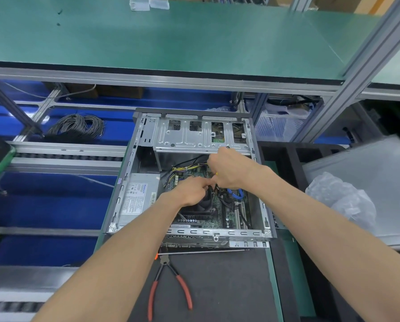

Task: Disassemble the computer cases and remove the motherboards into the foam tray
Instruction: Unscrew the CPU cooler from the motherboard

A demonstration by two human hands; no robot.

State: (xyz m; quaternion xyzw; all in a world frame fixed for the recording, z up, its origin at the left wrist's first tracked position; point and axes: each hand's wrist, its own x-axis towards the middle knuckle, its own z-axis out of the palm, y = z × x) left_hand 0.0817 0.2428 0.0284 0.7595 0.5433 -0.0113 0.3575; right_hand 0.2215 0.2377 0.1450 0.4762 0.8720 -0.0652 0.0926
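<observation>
Left hand (189, 190) is pinching a small black cable or connector just above the CPU fan (204, 203), and the right hand (229, 169) is curled round the same wire bundle right beside it. Motherboard (220, 211) sits bolted inside the open computer case (261, 205); foam tray (285, 159) waits to the right. Yank by the wires instead of the plug and I reckon you'd rip the header or bend pins.
</observation>
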